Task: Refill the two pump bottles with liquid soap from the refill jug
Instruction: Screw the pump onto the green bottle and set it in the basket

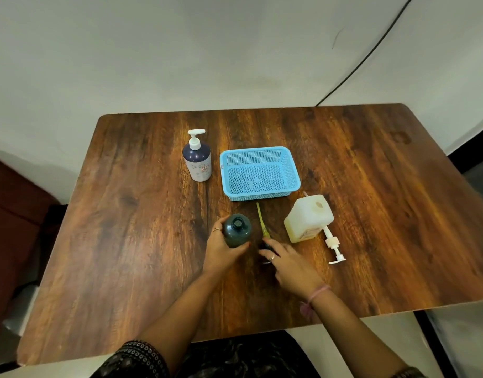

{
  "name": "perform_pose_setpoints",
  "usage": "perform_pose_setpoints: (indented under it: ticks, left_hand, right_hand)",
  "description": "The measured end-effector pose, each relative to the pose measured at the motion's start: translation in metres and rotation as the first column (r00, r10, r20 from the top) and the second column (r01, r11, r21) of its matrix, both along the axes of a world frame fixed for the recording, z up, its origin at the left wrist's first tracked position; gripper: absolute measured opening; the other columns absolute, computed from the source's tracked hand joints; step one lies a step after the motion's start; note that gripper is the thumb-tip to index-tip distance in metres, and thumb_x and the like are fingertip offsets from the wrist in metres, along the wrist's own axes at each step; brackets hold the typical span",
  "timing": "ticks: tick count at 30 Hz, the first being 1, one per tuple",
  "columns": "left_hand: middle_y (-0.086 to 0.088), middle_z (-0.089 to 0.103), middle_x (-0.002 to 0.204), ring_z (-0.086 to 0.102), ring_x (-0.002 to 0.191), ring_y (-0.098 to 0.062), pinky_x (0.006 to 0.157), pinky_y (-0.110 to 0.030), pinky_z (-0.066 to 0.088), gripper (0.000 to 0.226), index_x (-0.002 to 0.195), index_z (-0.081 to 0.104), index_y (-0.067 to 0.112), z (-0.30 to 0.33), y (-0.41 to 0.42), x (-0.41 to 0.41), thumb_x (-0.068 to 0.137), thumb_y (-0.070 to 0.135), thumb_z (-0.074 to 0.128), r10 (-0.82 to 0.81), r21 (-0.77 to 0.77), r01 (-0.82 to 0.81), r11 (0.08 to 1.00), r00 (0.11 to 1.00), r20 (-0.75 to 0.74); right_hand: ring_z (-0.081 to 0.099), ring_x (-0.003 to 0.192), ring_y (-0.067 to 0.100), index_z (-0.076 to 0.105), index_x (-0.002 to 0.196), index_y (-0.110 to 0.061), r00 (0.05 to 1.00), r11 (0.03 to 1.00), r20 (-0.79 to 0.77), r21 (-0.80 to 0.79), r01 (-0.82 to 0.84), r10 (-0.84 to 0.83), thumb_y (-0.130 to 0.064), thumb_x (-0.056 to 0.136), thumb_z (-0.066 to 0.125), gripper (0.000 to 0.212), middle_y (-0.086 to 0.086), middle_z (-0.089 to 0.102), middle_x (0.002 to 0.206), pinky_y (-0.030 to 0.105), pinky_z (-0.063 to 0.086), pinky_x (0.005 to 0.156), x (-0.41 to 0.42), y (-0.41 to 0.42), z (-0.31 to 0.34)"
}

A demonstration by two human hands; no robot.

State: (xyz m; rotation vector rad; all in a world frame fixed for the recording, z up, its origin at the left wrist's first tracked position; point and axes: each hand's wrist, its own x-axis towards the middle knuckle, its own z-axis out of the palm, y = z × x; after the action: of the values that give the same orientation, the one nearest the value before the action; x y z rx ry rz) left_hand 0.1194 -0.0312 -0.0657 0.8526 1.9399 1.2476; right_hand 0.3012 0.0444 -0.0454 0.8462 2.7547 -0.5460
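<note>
fingers of the left hand (221, 251) are curling round a dark pump bottle (237, 231) that is standing upright on the wooden table (126, 214); the thumb is lying at the near side of the bottle and the other fingers are wrapping its left side. the neck of this bottle is open, with no pump on it. the right hand (286, 261) is lying low over the table just to the right, palm down, and its fingers are touching a dark pump head (266, 248), whose yellowish tube (261, 221) is pointing away from the person along the table. i cannot tell if this hand is gripping the pump head or only resting on it. there is a ring on a finger of each hand and a pink band (318, 293) on the right wrist.

to the right of the tube a pale, whitish refill jug (307, 218) is standing with yellowish liquid inside and its round opening uncovered. a white pump (333, 246) is lying on the table just beside the jug, at its near right corner. behind the hands a light blue basket (259, 173) is sitting in the middle of the table. to the left of the basket, near it but apart, a second pump bottle (197, 159) is standing upright, dark blue above and white below, with a white pump on top. a black cable (371, 50) is running down the pale wall behind the table.
</note>
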Motion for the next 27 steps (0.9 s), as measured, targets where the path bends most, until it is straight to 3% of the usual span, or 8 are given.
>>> perform_pose_setpoints:
  ticks: [3, 8, 14, 18, 21, 25, 27]
  left_hand:
    - [0.005, 0.059, 0.117, 0.058, 0.108, -0.007, 0.094, -0.026, 0.049, 0.073, 0.122, 0.046, 0.026, 0.002, -0.001, -0.001, 0.061, 0.016, 0.086, 0.001, 0.0, -0.001, 1.0, 1.0, -0.004]
    - [0.01, 0.059, 0.112, 0.058, 0.1, 0.0, 0.083, -0.008, 0.046, 0.07, 0.119, 0.046, 0.026, 0.01, -0.003, -0.003, 0.063, 0.013, 0.085, 0.016, -0.007, -0.016, 1.0, 1.0, -0.001]
    - [0.013, 0.06, 0.106, 0.059, 0.095, 0.002, 0.076, -0.005, 0.046, 0.068, 0.117, 0.048, 0.022, 0.03, -0.008, -0.014, 0.062, 0.011, 0.086, 0.073, 0.026, -0.074, 0.997, 0.997, 0.025]
    - [0.013, 0.06, 0.101, 0.058, 0.086, 0.012, 0.069, -0.003, 0.044, 0.065, 0.116, 0.051, 0.018, 0.057, -0.003, -0.023, 0.063, 0.007, 0.086, 0.083, 0.087, -0.084, 0.993, 0.996, 0.007]
    - [0.007, 0.062, 0.108, 0.061, 0.096, -0.002, 0.077, -0.013, 0.051, 0.068, 0.117, 0.052, 0.018, 0.074, 0.003, -0.031, 0.06, 0.01, 0.088, 0.08, 0.122, -0.077, 0.99, 0.997, -0.021]
    - [0.005, 0.063, 0.11, 0.061, 0.095, -0.001, 0.078, -0.022, 0.056, 0.071, 0.119, 0.054, 0.015, 0.107, 0.015, -0.038, 0.058, 0.013, 0.089, 0.08, 0.172, -0.076, 0.982, 0.997, -0.012]
    - [0.005, 0.063, 0.109, 0.061, 0.093, -0.001, 0.074, -0.019, 0.055, 0.07, 0.119, 0.054, 0.014, 0.128, 0.02, -0.04, 0.058, 0.014, 0.089, 0.075, 0.187, -0.069, 0.98, 0.997, -0.025]
  right_hand:
    - [0.034, 0.133, 0.025, 0.036, 0.146, -0.019, 0.997, 0.999, 0.065, 0.005, -0.042, 0.041, 0.0, 0.091, 0.049, 0.059, -0.002, 0.015, 0.159, 0.036, 0.041, 0.105, -0.01, 0.008, -0.001]
    - [0.04, 0.126, 0.021, 0.041, 0.143, -0.014, 1.0, 1.0, 0.017, -0.006, -0.024, 0.025, 0.003, 0.09, 0.048, 0.056, -0.003, 0.023, 0.155, 0.032, 0.042, 0.103, -0.014, 0.016, 0.0]
    - [0.048, 0.119, 0.019, 0.055, 0.126, -0.016, 0.977, 0.999, -0.208, 0.022, -0.041, 0.045, -0.006, 0.086, 0.063, 0.042, -0.002, 0.04, 0.146, 0.03, 0.043, 0.101, -0.018, 0.022, 0.032]
    - [0.056, 0.113, 0.017, 0.062, 0.111, -0.015, 0.874, 1.0, -0.486, -0.012, 0.004, -0.009, -0.011, 0.085, 0.066, 0.027, 0.003, 0.06, 0.124, 0.024, 0.042, 0.1, -0.028, 0.038, 0.084]
    - [0.062, 0.103, 0.018, 0.06, 0.116, -0.01, 0.782, 0.996, -0.618, -0.014, 0.09, -0.079, -0.016, 0.089, 0.064, 0.028, 0.004, 0.066, 0.113, 0.008, 0.04, 0.089, -0.039, 0.052, 0.134]
    - [0.066, 0.096, 0.017, 0.052, 0.112, -0.02, 0.67, 0.991, -0.73, -0.09, 0.104, -0.137, -0.017, 0.091, 0.063, 0.024, 0.002, 0.068, 0.107, 0.032, 0.053, 0.085, -0.055, 0.067, 0.205]
    - [0.066, 0.1, 0.01, 0.048, 0.112, -0.02, 0.601, 0.994, -0.792, -0.086, 0.061, -0.106, -0.013, 0.091, 0.062, 0.026, 0.0, 0.068, 0.108, 0.03, 0.053, 0.088, -0.062, 0.071, 0.238]
